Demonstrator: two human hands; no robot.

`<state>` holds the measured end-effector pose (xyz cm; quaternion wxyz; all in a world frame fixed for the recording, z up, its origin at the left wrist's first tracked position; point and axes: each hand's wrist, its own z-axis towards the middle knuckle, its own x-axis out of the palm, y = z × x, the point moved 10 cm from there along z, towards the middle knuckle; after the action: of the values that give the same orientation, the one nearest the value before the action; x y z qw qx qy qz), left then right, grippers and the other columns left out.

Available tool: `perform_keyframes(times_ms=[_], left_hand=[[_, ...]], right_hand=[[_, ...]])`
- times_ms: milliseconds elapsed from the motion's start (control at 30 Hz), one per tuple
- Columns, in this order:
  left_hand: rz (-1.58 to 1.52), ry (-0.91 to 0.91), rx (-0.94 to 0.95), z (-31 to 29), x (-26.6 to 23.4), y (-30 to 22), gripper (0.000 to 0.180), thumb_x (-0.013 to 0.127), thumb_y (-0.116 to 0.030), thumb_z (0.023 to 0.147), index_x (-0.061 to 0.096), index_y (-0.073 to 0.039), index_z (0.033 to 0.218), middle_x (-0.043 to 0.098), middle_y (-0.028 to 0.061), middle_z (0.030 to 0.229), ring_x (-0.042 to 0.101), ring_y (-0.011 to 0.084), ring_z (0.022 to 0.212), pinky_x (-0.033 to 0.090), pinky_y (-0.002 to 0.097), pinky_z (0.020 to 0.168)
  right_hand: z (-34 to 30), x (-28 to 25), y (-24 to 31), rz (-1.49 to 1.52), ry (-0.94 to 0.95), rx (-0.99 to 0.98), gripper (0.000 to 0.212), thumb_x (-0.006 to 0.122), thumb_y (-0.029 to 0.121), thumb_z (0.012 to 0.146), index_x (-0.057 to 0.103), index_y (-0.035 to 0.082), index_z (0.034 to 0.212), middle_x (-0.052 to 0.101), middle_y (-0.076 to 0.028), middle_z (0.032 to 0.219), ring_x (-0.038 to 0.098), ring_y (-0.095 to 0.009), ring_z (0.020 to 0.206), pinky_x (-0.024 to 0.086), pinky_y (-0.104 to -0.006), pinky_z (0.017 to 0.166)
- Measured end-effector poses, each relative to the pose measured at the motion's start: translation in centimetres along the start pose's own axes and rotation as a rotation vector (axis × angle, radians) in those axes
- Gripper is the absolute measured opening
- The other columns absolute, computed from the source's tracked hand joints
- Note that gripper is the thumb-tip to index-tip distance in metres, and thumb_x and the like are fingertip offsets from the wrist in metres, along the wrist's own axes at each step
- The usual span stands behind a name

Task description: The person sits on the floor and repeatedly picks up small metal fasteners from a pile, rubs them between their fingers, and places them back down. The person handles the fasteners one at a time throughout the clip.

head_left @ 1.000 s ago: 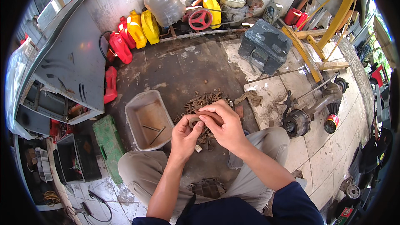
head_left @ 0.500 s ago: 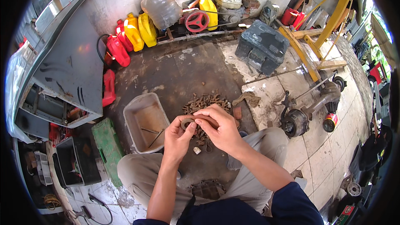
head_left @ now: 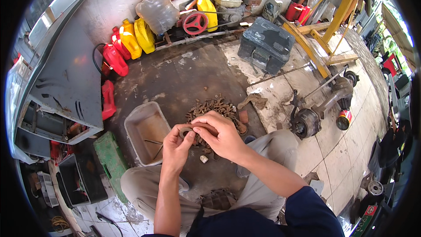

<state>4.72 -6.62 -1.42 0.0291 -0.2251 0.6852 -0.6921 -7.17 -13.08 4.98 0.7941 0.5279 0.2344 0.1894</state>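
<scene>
Between the thumb and fingers of my left hand (head_left: 176, 148) is a dull metal ring (head_left: 184, 132), like a thick washer. My right hand (head_left: 224, 139) pinches a reddish-brown strip (head_left: 206, 127) against the ring's side; it looks like folded sandpaper, though its kind is not certain. Both hands meet in front of my knees, fingers closed. Just beyond and below them a heap of rusty bolts (head_left: 215, 106) lies on the dark floor, partly hidden by my right hand. A small whitish piece (head_left: 203, 159) rests nearer to me.
Left of the heap stands a grey plastic basin (head_left: 128, 128) with long bolts in it. Beside it lie a green case (head_left: 107, 151) and a black bin (head_left: 83, 197). A black toolbox (head_left: 267, 44) stands at the back, an axle part (head_left: 307, 123) to the right.
The whole view has shifted slightly, so the surroundings sit farther left in it. Both hands keep their hold on the ring and strip, with little visible change of grip.
</scene>
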Motion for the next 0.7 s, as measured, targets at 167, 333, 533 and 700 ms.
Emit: perform_keyframes(times_ms=[167,333,533,700], left_hand=[[0.025,-0.003,-0.036,0.1,0.6,0.6,0.014,0.062,-0.007,0.099,0.063,0.0,0.111,0.064,0.0011,0.093,0.058,0.0075,0.082,0.049,0.024,0.077],[0.076,0.044,-0.088,-0.3,1.0,1.2,0.011,0.061,-0.006,0.099,0.062,0.001,0.107,0.065,0.0022,0.095,0.059,0.0077,0.084,0.05,0.025,0.078],[0.049,0.049,-0.081,-0.2,0.6,1.2,0.014,0.061,-0.006,0.099,0.063,0.0,0.112,0.066,0.0012,0.095,0.06,0.0057,0.081,0.05,0.0231,0.076],[0.0,0.003,-0.067,0.0,0.2,1.3,0.016,0.062,-0.008,0.099,0.063,-0.001,0.113,0.066,0.0015,0.097,0.06,0.0088,0.083,0.05,0.0248,0.077]], right_hand=[[0.1,-0.5,0.0,0.008,-0.018,-0.013,0.017,0.067,0.003,0.092,0.065,0.0,0.109,0.064,-0.01,0.096,0.068,-0.022,0.085,0.054,-0.0317,0.074],[0.2,-0.5,-0.8,-0.051,0.016,0.034,0.019,0.07,0.001,0.091,0.066,-0.003,0.109,0.065,-0.01,0.102,0.068,-0.017,0.093,0.056,-0.0279,0.079],[-0.2,-0.3,0.1,-0.089,0.007,0.009,0.014,0.072,0.003,0.09,0.066,-0.002,0.101,0.063,-0.01,0.095,0.066,-0.018,0.084,0.054,-0.0299,0.074],[0.0,-0.6,-0.1,-0.069,-0.021,-0.012,0.014,0.071,0.004,0.09,0.066,-0.001,0.102,0.063,-0.01,0.092,0.065,-0.019,0.08,0.052,-0.0309,0.069]])
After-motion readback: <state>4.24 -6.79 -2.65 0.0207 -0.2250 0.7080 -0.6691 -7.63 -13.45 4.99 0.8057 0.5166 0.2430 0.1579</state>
